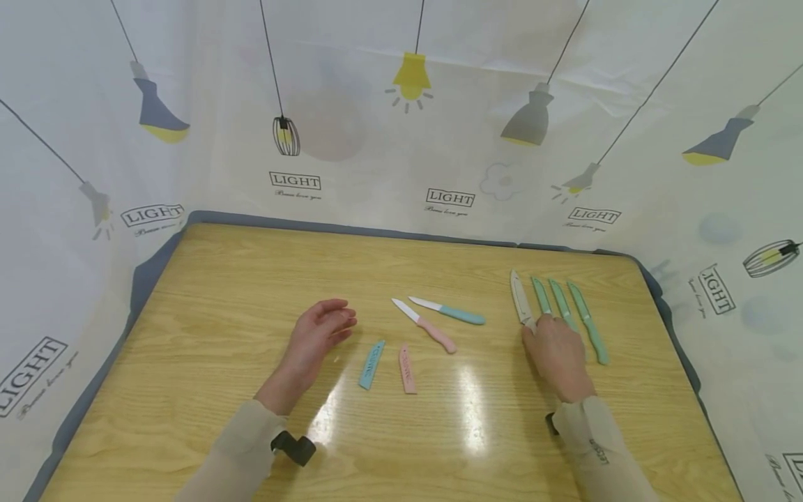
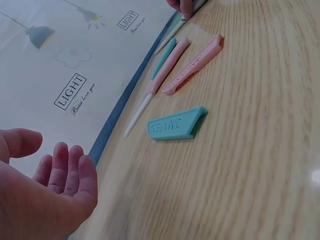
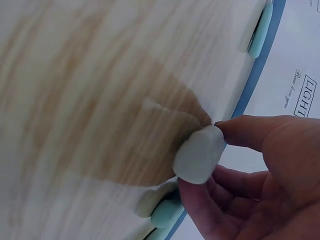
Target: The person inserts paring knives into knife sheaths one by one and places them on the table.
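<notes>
With 12 o'clock pointing away from me, my right hand [image 1: 555,352] is working near 3 o'clock on the tabletop [image 1: 219,279], its fingers [image 3: 207,210] pinching the handle [image 3: 198,156] of a pale knife [image 1: 519,296]. The bare blade is showing at 11 o'clock from that hand, pointing between 11 and 12. Three green knives [image 1: 590,321] are lying just beside it, spreading from about 12 to 2 o'clock of the same hand. My left hand [image 1: 316,338] is hovering towards 9 o'clock, gripping nothing, its fingers relaxing in a loose curve. At its 4 o'clock a blue sheath [image 1: 372,364] is lying, with a pink sheath [image 1: 408,369] sitting at 3 o'clock from that. A pink knife [image 1: 436,335] is resting at the blue sheath's 2 o'clock, aiming its tip at 10, and a blue knife [image 1: 463,316] is lying just beyond it at 2
</notes>
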`<state>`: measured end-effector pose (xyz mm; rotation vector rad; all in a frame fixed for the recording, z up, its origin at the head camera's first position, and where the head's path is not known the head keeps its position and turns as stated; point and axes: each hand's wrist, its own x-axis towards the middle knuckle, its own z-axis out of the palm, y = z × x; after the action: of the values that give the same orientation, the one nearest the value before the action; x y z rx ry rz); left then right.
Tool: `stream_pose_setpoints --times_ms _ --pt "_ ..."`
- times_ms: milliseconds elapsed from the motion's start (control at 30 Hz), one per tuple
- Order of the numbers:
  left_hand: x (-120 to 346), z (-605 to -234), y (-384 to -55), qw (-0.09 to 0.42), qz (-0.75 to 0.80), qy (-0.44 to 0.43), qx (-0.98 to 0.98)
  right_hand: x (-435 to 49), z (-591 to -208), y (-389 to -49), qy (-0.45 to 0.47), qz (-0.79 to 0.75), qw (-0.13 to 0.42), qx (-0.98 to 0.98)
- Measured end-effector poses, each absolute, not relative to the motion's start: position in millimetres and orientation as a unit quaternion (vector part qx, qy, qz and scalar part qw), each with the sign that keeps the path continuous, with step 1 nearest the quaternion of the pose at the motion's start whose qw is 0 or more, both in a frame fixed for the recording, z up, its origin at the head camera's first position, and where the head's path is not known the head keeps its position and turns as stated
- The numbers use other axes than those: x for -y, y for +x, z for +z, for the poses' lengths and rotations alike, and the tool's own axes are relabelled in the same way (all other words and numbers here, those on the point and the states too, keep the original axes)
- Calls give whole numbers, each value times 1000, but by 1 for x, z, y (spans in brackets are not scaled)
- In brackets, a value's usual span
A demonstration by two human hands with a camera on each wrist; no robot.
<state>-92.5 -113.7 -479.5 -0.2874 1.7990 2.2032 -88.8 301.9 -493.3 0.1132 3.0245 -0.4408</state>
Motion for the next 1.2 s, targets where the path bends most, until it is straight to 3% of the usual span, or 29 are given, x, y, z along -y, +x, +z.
stream_pose_setpoints --times_ms 233,800,1200 --pt "111 -478 -94 150 728 -80 -664 -299 -491 -84 59 -140 44 -987" --pt "98 -483 -90 147 477 35 -866 -284 -474 -64 39 -153 -34 -987" --pt "81 -483 -77 129 306 102 -938 -275 -473 -58 38 -168 3 -985"
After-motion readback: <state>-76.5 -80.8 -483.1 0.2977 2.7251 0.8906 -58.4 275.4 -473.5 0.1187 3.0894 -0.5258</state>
